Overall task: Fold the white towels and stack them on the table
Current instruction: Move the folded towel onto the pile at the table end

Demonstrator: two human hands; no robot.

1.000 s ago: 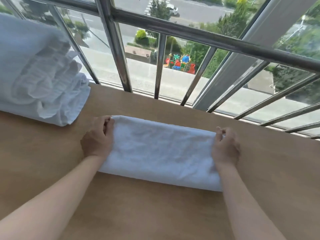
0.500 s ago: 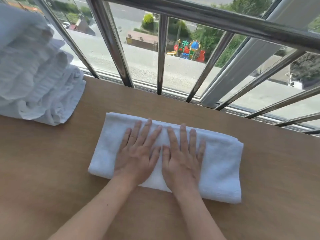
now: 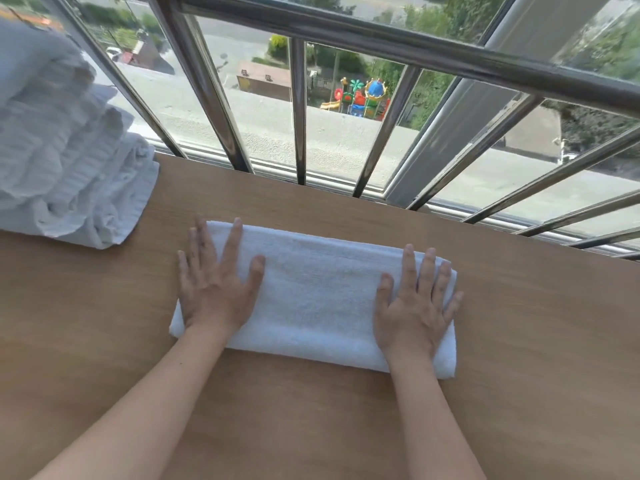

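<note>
White towel (image 3: 318, 296), folded into a long strip, is lying flat on the wooden table (image 3: 104, 341), right in front of the person. The left hand (image 3: 214, 289) is pressing down on its left end, fingers straight and spread, not gripping anything. The right hand (image 3: 415, 306) is doing the same on the right end, palm flat, fingers fanned out. A messy pile of white towels (image 3: 69, 174) is sitting on the table's far left, well apart, by the metal window bars (image 3: 298, 112).
</note>
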